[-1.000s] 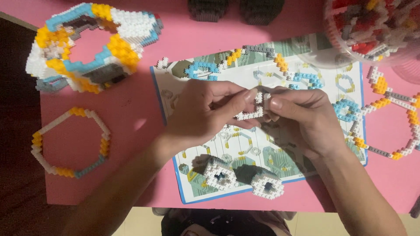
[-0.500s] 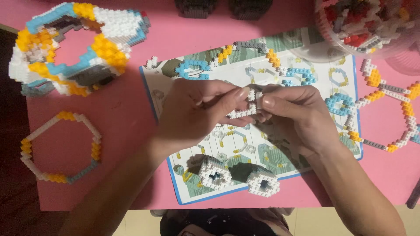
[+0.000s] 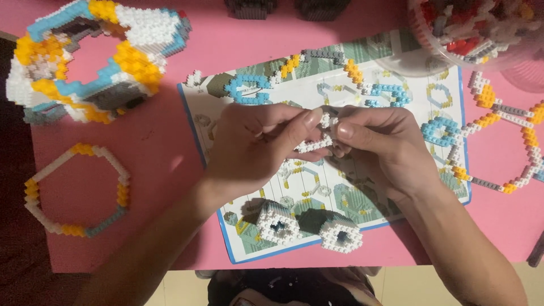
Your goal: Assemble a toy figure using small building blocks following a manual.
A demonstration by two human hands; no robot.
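Soft even light, slight blur

Small white brick piece (image 3: pixel 313 143) mostly covered by fingers of left hand (image 3: pixel 255 148) and right hand (image 3: pixel 378 150); its shape cannot be told. Clear plastic tub of mixed bricks (image 3: pixel 473 28) cut off by top edge. Two dark brick blocks (image 3: pixel 283 8) cropped at top. Printed instruction sheet (image 3: pixel 362 85) middle hidden under both hands; diagrams too small to read.

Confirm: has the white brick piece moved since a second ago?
No. The white brick piece stays over the same upper-middle patch of the instruction sheet.
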